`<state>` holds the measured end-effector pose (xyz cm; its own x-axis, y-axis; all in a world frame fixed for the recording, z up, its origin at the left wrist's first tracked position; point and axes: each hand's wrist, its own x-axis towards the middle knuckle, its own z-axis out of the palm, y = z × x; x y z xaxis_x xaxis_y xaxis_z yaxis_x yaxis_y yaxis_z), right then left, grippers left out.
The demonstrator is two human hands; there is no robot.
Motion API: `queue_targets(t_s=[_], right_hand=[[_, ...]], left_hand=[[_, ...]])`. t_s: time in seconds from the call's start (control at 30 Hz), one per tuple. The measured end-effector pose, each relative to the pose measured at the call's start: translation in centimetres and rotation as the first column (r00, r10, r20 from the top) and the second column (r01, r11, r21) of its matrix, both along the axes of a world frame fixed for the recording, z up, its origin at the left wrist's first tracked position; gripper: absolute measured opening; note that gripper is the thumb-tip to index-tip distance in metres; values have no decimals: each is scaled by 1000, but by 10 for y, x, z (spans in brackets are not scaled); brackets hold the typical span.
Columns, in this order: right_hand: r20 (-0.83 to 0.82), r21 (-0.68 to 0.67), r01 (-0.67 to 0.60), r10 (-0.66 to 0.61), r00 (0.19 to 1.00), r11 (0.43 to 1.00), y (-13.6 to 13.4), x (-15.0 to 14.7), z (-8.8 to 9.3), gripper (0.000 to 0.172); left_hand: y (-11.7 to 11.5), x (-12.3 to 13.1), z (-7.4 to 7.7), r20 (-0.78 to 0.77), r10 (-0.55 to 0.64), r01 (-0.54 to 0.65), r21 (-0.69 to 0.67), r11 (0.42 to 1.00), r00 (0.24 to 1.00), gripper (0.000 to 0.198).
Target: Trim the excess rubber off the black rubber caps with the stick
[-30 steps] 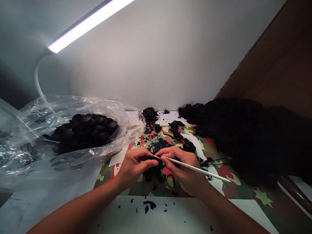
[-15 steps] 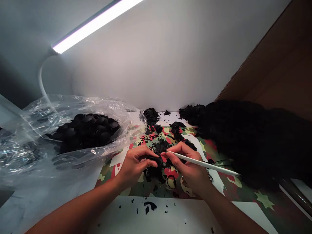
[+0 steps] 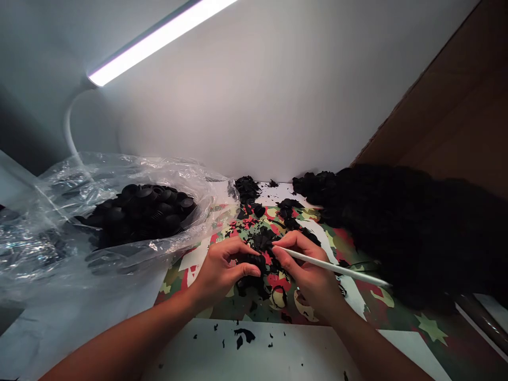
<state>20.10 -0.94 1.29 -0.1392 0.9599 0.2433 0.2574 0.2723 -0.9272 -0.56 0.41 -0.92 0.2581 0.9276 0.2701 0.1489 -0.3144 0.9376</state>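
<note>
Between the thumb and fingers of my left hand [image 3: 223, 267] is a small black round part [image 3: 256, 260], ribbed like a cap. My right hand [image 3: 315, 272] grips a thin white stick [image 3: 337, 268] like a pen, its long end slanting back to the right. The stick's front tip points toward the black part, and its right fingertips are a short gap away. Black scraps [image 3: 265, 238] lie just beyond and below both hands on a camouflage-patterned sheet [image 3: 381, 296].
A clear plastic bag [image 3: 159, 248] of black round caps [image 3: 146, 209] sits at left. On the right rises a large black pile [image 3: 413, 227] beside a cardboard panel [image 3: 448, 100]. A lit lamp [image 3: 159, 42] hangs above. White paper [image 3: 222, 360] with black flakes lies in front.
The black part has turned in my left fingers, showing its ribbed side more, and my left thumb has shifted slightly right. My right fingertips have drawn slightly away from it.
</note>
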Motion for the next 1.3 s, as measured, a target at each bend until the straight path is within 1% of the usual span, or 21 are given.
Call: queue_targets(t_s=[0.1, 0.17, 0.3, 0.4, 0.6, 0.7, 0.83, 0.97, 1.07, 1.13, 1.2, 1.23, 1.3], right_hand=[[-41, 104, -107, 111, 993, 989, -2, -2, -5, 12], [-13, 160, -172, 176, 984, 972, -3, -3, -7, 11], [78, 225, -233, 221, 972, 946, -3, -6, -6, 12], [133, 268, -240, 211, 968, 933, -4, -7, -4, 12], [182, 297, -233, 185, 966, 926, -4, -8, -4, 13], [176, 328, -204, 153, 973, 923, -3, -9, -9, 16], [192, 392, -174, 105, 976, 903, -3, -13, -15, 15], [189, 444, -126, 45, 981, 887, -6, -19, -16, 15], [195, 470, -107, 16, 981, 876, -7, -21, -17, 15], [209, 471, -88, -14, 978, 878, -6, -19, -16, 16], [230, 426, -54, -50, 972, 903, -4, -16, -14, 17], [237, 379, -29, -66, 969, 925, -2, -13, -13, 16], [229, 233, 7, -62, 972, 972, 1, -9, -8, 16]], left_hand=[[-1, 0, 0, -72, -3, 5, 35, 999, 997, 21], [-2, 0, 0, -109, -4, 11, 64, 998, 994, 24], [-3, 0, -3, -183, -3, 21, 96, 995, 983, 26], [-3, 1, -5, -223, 1, 20, 91, 996, 975, 30], [-3, 1, -5, -230, 18, -1, 75, 997, 973, 36], [-3, 2, -5, -243, 27, -7, 85, 996, 970, 38], [-3, 2, -7, -249, 35, -10, 101, 995, 968, 39], [-2, 2, -10, -248, 28, 1, 116, 993, 968, 37], [-3, 2, -9, -241, 19, 8, 114, 993, 970, 35], [-4, 2, -7, -240, 13, 15, 114, 993, 971, 32], [-6, 2, -4, -242, 16, 14, 120, 993, 970, 29], [-7, 2, -3, -243, 18, 12, 121, 993, 970, 27], [-7, 1, 0, -244, 24, 5, 117, 993, 970, 20]])
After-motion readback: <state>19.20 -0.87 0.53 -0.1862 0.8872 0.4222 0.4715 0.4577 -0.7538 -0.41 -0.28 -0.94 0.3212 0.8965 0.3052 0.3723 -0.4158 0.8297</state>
